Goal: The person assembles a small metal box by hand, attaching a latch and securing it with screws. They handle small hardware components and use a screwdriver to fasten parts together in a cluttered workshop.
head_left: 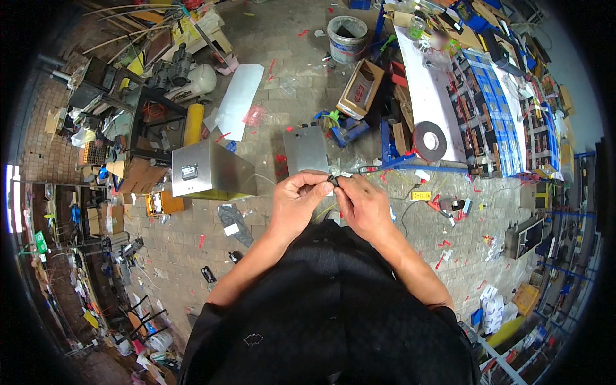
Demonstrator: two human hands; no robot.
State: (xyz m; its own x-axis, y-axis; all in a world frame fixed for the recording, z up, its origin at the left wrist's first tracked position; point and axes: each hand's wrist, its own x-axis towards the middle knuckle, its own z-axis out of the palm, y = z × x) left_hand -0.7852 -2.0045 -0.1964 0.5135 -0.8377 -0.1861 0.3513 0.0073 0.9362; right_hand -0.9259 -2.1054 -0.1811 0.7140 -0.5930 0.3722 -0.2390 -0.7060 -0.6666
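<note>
The left hand (300, 196) and the right hand (364, 204) meet in front of the person's dark clothing (330, 301), fingertips nearly touching, and between them sits a small black piece (333, 181). Both hands pinch it, thumbs and fingers pressed in close; it is so small and so covered that I can't make out what kind of part it is. The piece is held up in the air above the paved floor (410, 269). Just beyond the fingers lies a flat grey metal plate (307, 147), and to the left of the hands stands a shiny metal box (215, 168) with a small fitting on its side. Off to the right, a yellow tag (421, 196) rests among cables and red scraps. Farther out I see an open cardboard box (360, 90), a grubby bucket (346, 45) and a white tabletop (420, 74) with a wide black roll (429, 141) at its near end. Blue-and-black blocks (491, 106) stand in rows along its right side.
</note>
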